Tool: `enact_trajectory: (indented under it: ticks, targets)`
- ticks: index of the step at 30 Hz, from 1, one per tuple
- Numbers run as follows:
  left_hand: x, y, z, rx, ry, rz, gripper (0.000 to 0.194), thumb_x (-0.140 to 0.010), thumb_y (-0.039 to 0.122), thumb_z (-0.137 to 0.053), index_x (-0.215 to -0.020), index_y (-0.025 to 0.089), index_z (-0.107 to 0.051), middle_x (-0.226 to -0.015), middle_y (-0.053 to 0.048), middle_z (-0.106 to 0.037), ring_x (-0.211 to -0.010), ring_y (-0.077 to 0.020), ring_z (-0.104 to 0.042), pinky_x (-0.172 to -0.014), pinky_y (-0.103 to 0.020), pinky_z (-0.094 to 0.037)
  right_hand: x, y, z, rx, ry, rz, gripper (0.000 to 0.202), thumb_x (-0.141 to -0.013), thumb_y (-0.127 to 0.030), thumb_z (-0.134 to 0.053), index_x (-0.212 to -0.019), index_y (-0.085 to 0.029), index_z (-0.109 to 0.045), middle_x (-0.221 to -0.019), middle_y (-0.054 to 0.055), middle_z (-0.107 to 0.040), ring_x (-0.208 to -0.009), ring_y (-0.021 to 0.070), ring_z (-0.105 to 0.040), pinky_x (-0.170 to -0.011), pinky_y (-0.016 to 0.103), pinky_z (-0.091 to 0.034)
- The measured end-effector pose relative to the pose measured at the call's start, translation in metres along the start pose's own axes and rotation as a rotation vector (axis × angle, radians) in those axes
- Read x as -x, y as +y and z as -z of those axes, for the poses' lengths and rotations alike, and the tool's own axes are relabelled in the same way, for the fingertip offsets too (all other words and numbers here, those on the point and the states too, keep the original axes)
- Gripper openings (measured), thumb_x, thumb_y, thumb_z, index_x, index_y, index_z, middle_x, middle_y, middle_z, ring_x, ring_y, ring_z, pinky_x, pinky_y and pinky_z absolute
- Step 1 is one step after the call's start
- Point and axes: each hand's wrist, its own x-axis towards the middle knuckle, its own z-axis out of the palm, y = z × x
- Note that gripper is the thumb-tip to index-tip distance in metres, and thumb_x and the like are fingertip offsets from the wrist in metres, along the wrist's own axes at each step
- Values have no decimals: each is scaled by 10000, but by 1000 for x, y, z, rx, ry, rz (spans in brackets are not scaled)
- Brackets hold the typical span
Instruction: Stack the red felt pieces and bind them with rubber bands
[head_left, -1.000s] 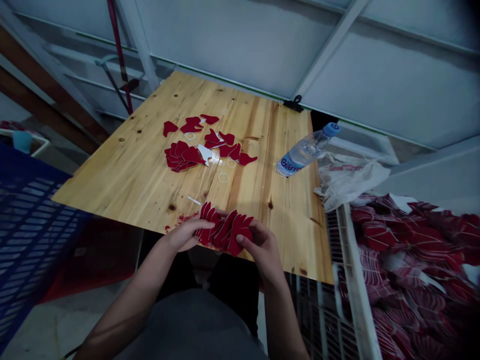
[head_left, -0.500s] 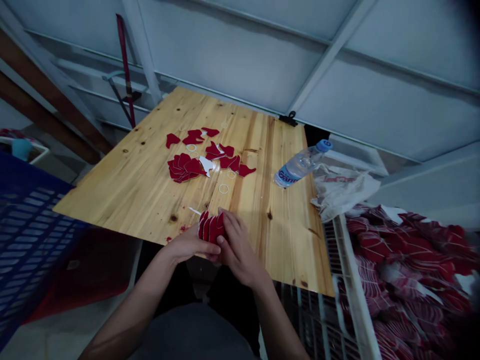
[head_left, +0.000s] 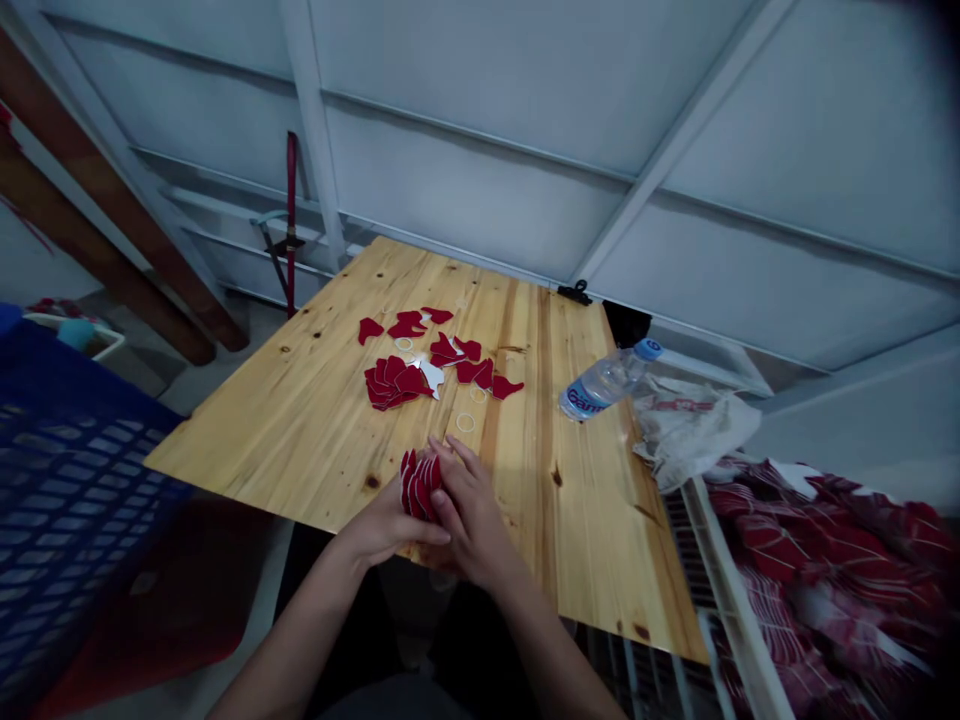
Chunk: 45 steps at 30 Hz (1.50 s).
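A stack of red cut pieces with pale edges (head_left: 420,486) is held between my two hands over the table's near edge. My left hand (head_left: 390,525) wraps the stack from the left and below, its thumb lying across the front. On the other side, my right hand (head_left: 469,510) presses against the stack with thumb and fingers. Farther back lie a fanned pile of similar red pieces (head_left: 394,384), a white piece (head_left: 430,374) and several loose red pieces (head_left: 474,372). Thin pale rings, like rubber bands (head_left: 466,423), are scattered among them.
A water bottle (head_left: 604,382) stands on the right of the wooden table (head_left: 300,440), by a crumpled plastic bag (head_left: 694,425). A crate at right holds many bundled red pieces (head_left: 825,560). At left is a blue basket (head_left: 82,490); a black clip (head_left: 575,292) grips the back edge.
The view has tilted upward, so the table sits lower in the picture. My hands still hold the stack, its pieces now tilted differently, and the right fingers have shifted along its side.
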Motion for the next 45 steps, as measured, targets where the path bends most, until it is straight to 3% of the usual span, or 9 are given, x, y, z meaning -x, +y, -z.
enact_trajectory:
  ticks: [8, 11, 15, 19, 23, 29, 34, 39, 45]
  targets:
    - [-6, 7, -13, -138, 72, -185, 805, -435, 45, -838, -1169, 233, -567, -1137, -55, -659, -1073, -264, -621, -909, -353, -489, -8, -1, 11, -271, 46, -57, 660, -694, -448, -825, -1296, -268, -624, -1395, 94, -575, -1354, 304, -446, -1133, 522, -349]
    - [-6, 10, -13, -202, -89, -102, 966, -445, 53, -860, -1308, 265, -483, -1215, -82, -632, -1117, -288, -609, -874, -360, -506, -8, -1, 6, -343, 195, -94, 382, -728, -364, -814, -1092, -271, -743, -1193, 75, -709, -1269, 282, -535, -1091, 491, -407]
    - [-8, 11, -7, -271, -155, -126, 740, -582, 156, -836, -1261, 222, -551, -1175, -87, -658, -1131, -285, -606, -953, -375, -472, 0, -2, 2, -474, 324, -167, 385, -715, -324, -824, -1088, -276, -742, -1099, 62, -743, -1170, 270, -617, -1054, 478, -456]
    - [-10, 7, -8, -374, -152, -173, 745, -659, 236, -799, -1336, 218, -488, -1264, -110, -617, -1184, -298, -573, -1010, -419, -443, 8, -3, 6, -516, 246, -189, 609, -692, -307, -838, -1267, -301, -640, -1312, 59, -643, -1275, 266, -551, -1090, 482, -429]
    - [-12, 3, -10, -437, -230, -107, 1009, -580, 207, -844, -1447, 265, -333, -1397, -127, -515, -1240, -313, -535, -1012, -465, -447, 12, -5, 8, -431, 337, -177, 421, -738, -289, -805, -1149, -308, -715, -1185, 34, -715, -1193, 255, -617, -1135, 502, -376]
    - [-13, 4, -18, -505, -187, -128, 670, -667, 265, -782, -1289, 209, -540, -1248, -108, -640, -1223, -315, -557, -1010, -462, -463, 17, -1, 8, -484, 347, -116, 590, -698, -266, -843, -1251, -338, -649, -1215, 18, -700, -1240, 263, -589, -1165, 515, -338]
    - [-13, 2, -26, -526, -209, -4, 959, -524, 142, -843, -1394, 228, -450, -1169, -96, -679, -1072, -298, -648, -864, -423, -554, 20, 8, 9, -465, 342, -74, 381, -739, -263, -814, -1107, -322, -734, -1169, 27, -723, -1117, 244, -669, -1155, 508, -355]
    - [-17, -4, -23, -665, -146, -254, 610, -644, 192, -765, -1233, 179, -610, -1225, -127, -661, -1179, -320, -590, -966, -454, -505, 21, 7, 10, -409, 271, -31, 575, -721, -279, -830, -1262, -334, -644, -1333, 60, -629, -1265, 261, -566, -1139, 491, -377]
    - [-21, -9, -21, -759, -184, -283, 705, -585, 192, -808, -1259, 188, -600, -1345, -153, -584, -1239, -323, -551, -1005, -454, -483, 25, 10, 13, -414, 284, 30, 432, -782, -262, -783, -1189, -368, -687, -1244, 39, -681, -1175, 227, -626, -1041, 425, -488]
